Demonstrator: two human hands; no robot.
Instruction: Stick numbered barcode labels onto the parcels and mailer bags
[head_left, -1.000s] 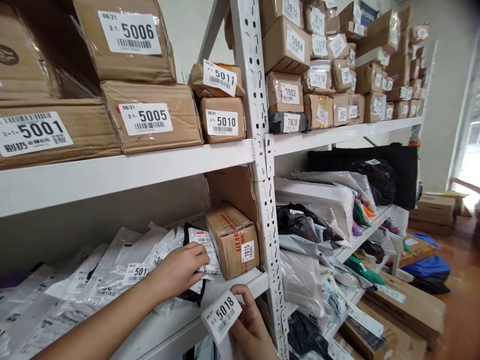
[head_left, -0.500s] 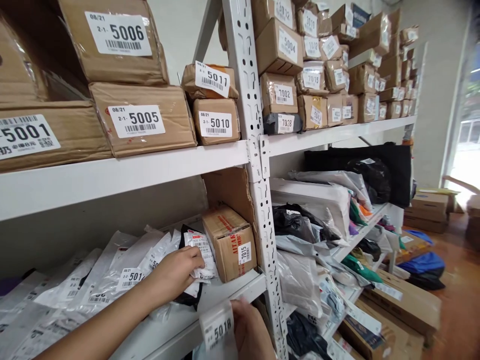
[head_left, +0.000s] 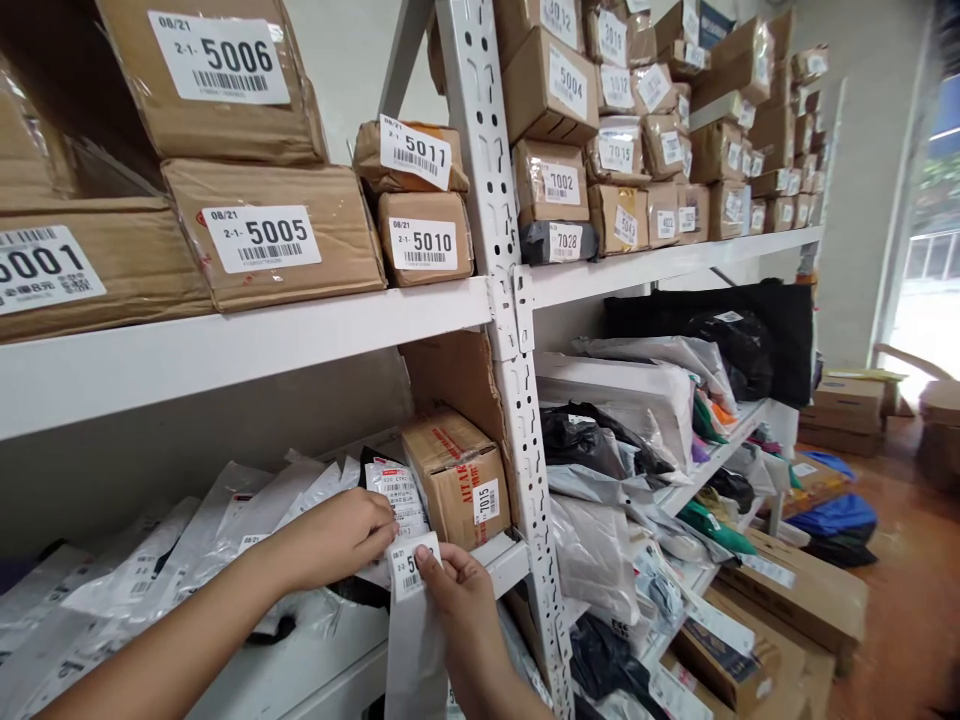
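Head view: white steel shelving (head_left: 495,190) across the whole frame, upright post in the middle. On the upper shelf, big brown cartons at far left, marked 5006 (head_left: 217,80), 5005 (head_left: 274,235) and 5001 (head_left: 82,270), then smaller ones, 5011 (head_left: 409,155) stacked on 5010 (head_left: 426,240); right of the post, a crowd of small labelled boxes (head_left: 660,130) running off to the far right. On the lower shelf, a row of pale plastic mailers (head_left: 187,540) leaning side by side at left, a taped brown box marked 7015 (head_left: 457,475) just beside the post, and heaped grey and black bags (head_left: 622,440) to the right. Near the bottom, left hand (head_left: 330,540) curled, fingers closed over the top edge of a labelled mailer (head_left: 394,495) in the row, close beside the 7015 box. Right hand (head_left: 457,600) just below and right of it, thumb and fingertips pinching a white numbered label (head_left: 409,565) at the top of a grey-white mailer (head_left: 416,650) held upright at the near shelf edge, digits partly covered by the thumb.
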